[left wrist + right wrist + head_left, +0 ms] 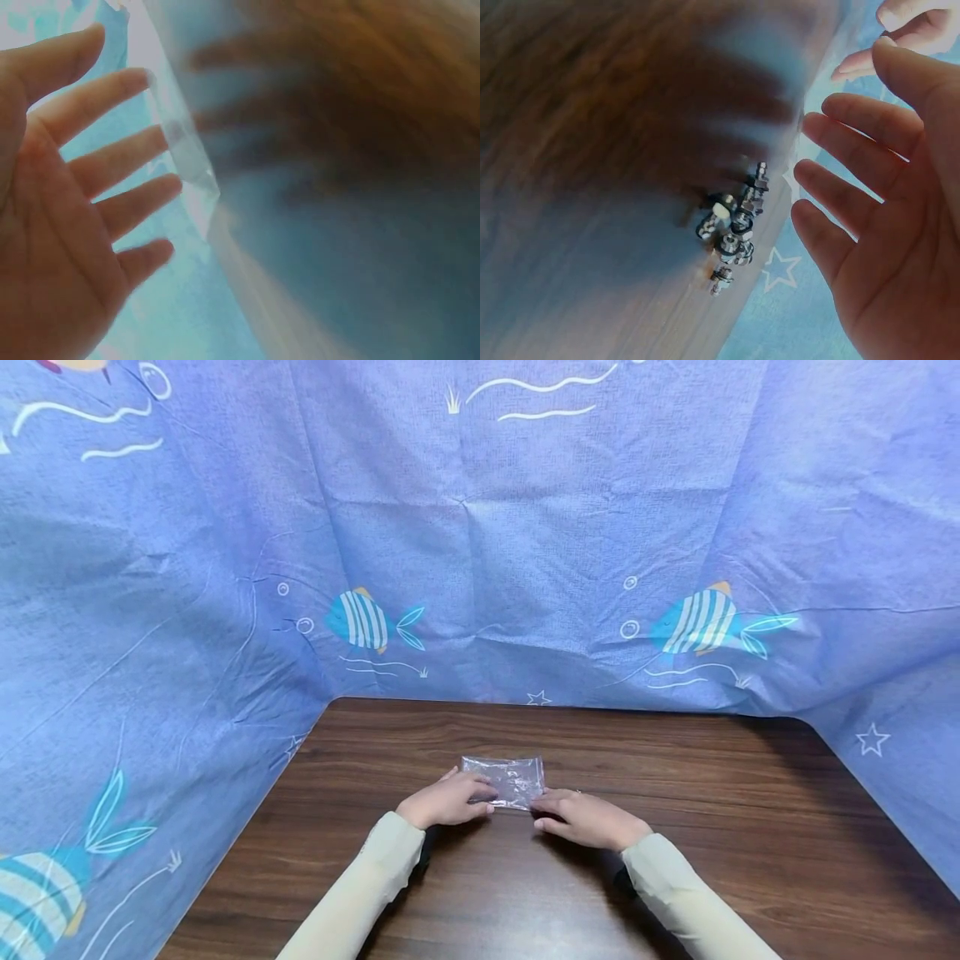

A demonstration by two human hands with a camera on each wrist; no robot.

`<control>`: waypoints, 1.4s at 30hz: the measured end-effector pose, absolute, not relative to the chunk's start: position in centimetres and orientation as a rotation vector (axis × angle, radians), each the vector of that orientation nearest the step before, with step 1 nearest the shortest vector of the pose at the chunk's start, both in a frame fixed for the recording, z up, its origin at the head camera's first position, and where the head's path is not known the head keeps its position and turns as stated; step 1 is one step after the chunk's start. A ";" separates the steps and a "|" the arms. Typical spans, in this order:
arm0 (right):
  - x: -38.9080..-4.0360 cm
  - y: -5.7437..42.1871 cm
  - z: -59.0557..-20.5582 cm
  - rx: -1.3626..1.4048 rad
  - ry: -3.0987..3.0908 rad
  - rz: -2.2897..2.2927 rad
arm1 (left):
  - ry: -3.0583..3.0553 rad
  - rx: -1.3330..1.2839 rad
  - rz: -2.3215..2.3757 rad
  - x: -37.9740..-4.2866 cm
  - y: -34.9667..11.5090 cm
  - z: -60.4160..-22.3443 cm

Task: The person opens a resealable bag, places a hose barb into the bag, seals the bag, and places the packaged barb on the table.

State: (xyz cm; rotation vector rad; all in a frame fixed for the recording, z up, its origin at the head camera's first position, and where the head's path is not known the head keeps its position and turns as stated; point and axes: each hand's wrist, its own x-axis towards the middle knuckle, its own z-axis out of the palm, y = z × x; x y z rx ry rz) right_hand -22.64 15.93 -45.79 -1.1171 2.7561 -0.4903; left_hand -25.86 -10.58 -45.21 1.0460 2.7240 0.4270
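Note:
A clear, flat plastic bag (pixel 504 777) lies on the table in front of me, its surface shiny and wrinkled. My left hand (pixel 452 797) rests at its left side, fingers over the near left part. In the left wrist view, its straight, spread fingers (pixel 112 161) reach the edge of the clear plastic (pixel 184 142). At the bag's near right corner, my right hand (pixel 588 818) has its fingertips. Several small metal fittings (pixel 735 232) lie in a loose heap beside the right fingers in the right wrist view; that hand mostly hides them from the head view.
The dark wood-grain table (pixel 720 827) extends around both hands, with its far edge behind the bag. A blue cloth curtain (pixel 540 543) printed with fish and stars hangs along the back and both sides.

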 end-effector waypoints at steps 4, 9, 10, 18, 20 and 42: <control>-23.0 16.2 -45.7 -1.190 2.759 -0.553 | 2.790 1.064 0.545 -26.2 -9.9 -44.9; -24.2 16.4 -45.7 -1.211 2.838 -0.683 | 2.837 0.922 0.887 -26.5 -8.4 -44.5; -24.4 16.4 -45.8 -1.194 2.865 -0.713 | 2.830 0.889 0.964 -26.6 -8.0 -44.5; -26.6 15.9 -46.5 -0.812 2.993 -0.953 | 2.678 0.599 1.368 -26.9 -5.4 -45.5; -26.9 15.7 -46.6 -0.684 2.982 -0.995 | 2.628 0.531 1.450 -26.9 -4.8 -45.7; -29.2 14.5 -47.7 -0.285 2.629 -1.314 | 2.453 0.322 1.568 -26.7 -3.4 -48.1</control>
